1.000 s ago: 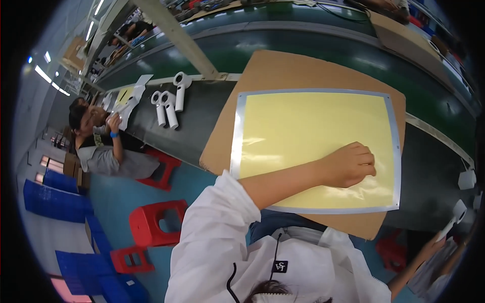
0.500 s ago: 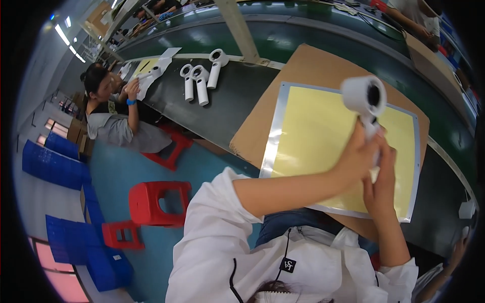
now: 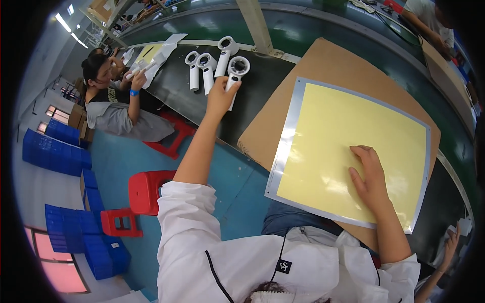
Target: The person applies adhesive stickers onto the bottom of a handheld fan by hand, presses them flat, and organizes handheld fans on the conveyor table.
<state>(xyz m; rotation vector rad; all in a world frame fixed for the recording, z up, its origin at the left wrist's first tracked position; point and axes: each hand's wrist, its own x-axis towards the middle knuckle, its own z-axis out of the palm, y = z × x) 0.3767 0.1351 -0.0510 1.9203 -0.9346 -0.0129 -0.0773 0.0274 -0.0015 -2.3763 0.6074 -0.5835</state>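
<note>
My left hand (image 3: 221, 98) reaches out to the far left and grips the handle of a white handheld device (image 3: 237, 68) with a round, ring-like head. Several similar devices stand or lie just beyond it, among them a white device (image 3: 206, 70) and another white device (image 3: 223, 55). Whether the held one rests on the dark bench (image 3: 177, 86) I cannot tell. My right hand (image 3: 371, 177) is empty, thumb and fingers apart, over the yellow sheet (image 3: 328, 126) with silvery edges. That sheet lies on a brown cardboard piece (image 3: 268, 121).
At the left, a person (image 3: 113, 106) handles a similar white device at the same bench. Red stools (image 3: 144, 194) and blue bins (image 3: 55, 156) stand on the floor to the left. A green conveyor (image 3: 202, 33) runs behind the bench. Another person's hand (image 3: 451, 245) shows at the lower right.
My left hand has carried the white device from above the yellow sheet to the group at the far left. My right hand has come off it and lowered toward the sheet.
</note>
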